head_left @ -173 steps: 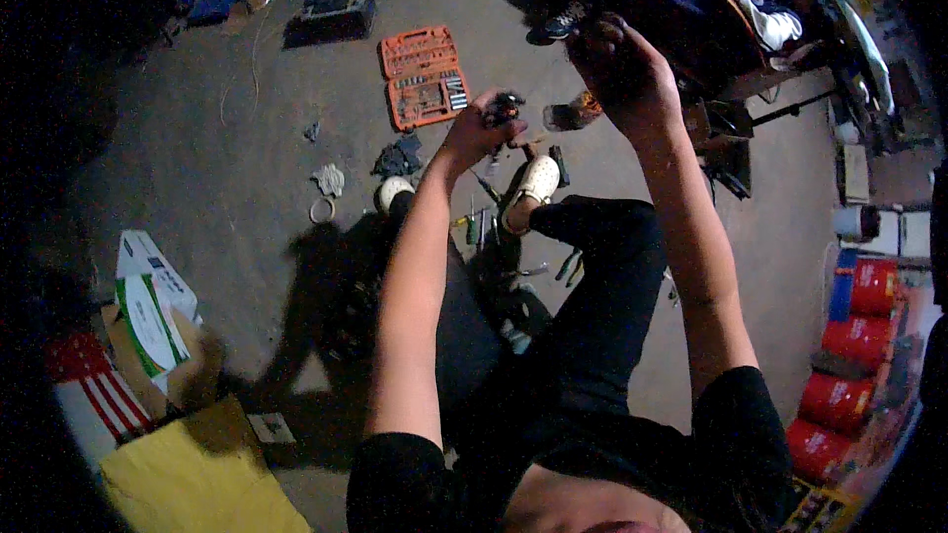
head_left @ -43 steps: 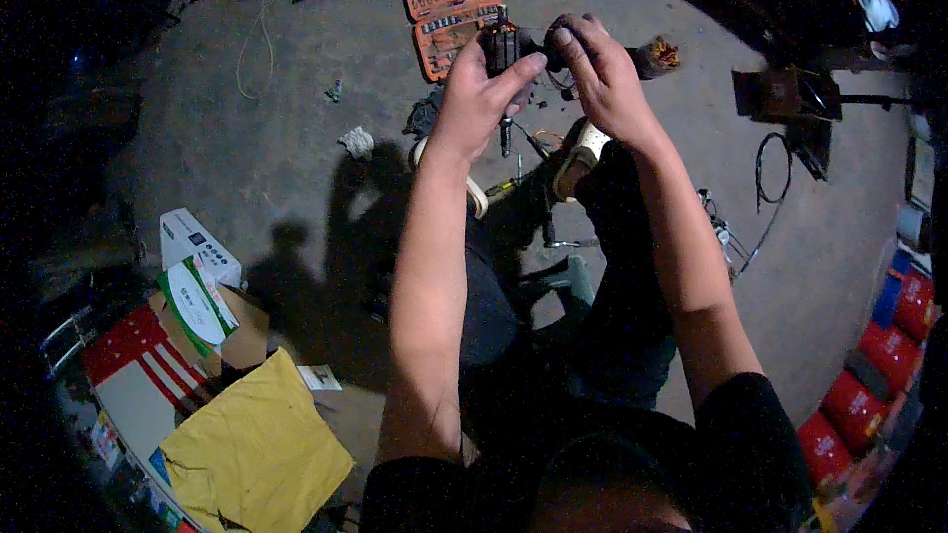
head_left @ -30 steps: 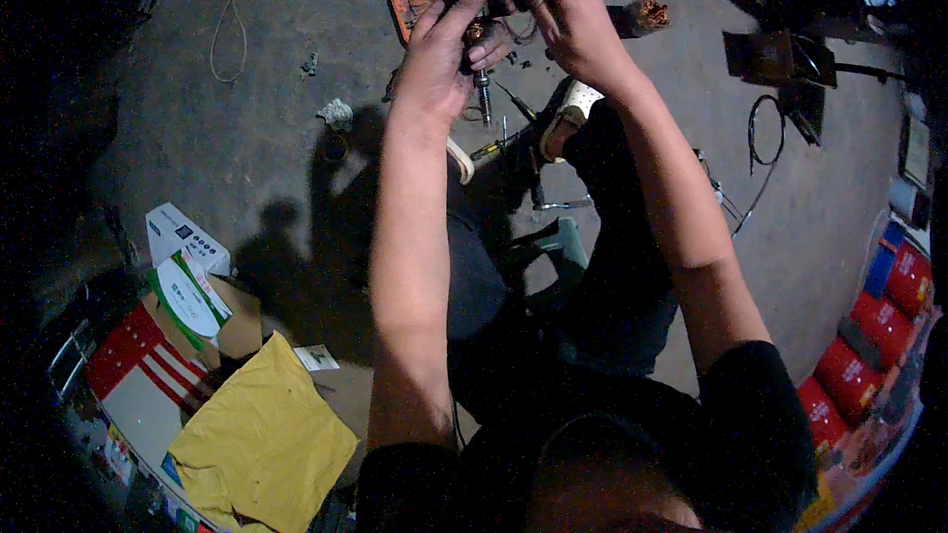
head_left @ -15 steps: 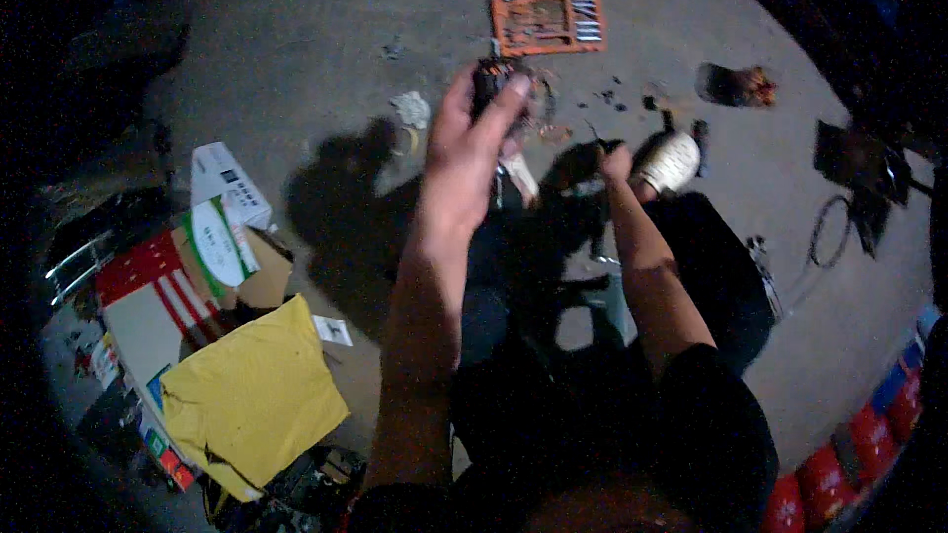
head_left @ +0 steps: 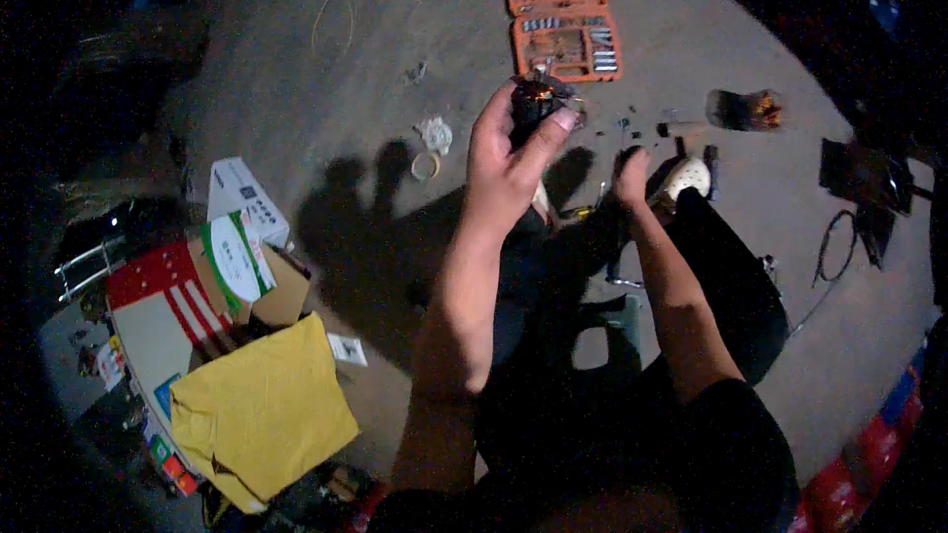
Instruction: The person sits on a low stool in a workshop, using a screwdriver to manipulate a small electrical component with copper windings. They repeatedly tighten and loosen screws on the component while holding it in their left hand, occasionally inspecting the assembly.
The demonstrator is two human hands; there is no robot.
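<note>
My left hand (head_left: 513,153) is raised in front of me, its fingers wrapped round a dark, rounded motor part (head_left: 538,104) with copper-orange glints at its top. Much of the part is hidden behind the fingers and thumb. Lower and to the right, my right hand (head_left: 632,176) is held near the pale clog (head_left: 686,178) on my foot. Its fingers are closed; what they grip, if anything, is too dark to name. A thin tool with a yellow handle (head_left: 578,212) lies on the floor between my feet.
Ahead lies an open orange socket set case (head_left: 565,15). A dark cylinder with copper windings (head_left: 746,111) rests to the right, small dark bits nearby. A tape roll (head_left: 426,167) and a crumpled white piece (head_left: 434,134) lie left. Boxes and a yellow sheet (head_left: 267,410) fill the lower left.
The view has shifted, bringing more of the orange case and the tape roll into sight. My left hand still grips the motor part, now tilted rightward. The right hand's thin dark tool no longer shows clearly.
</note>
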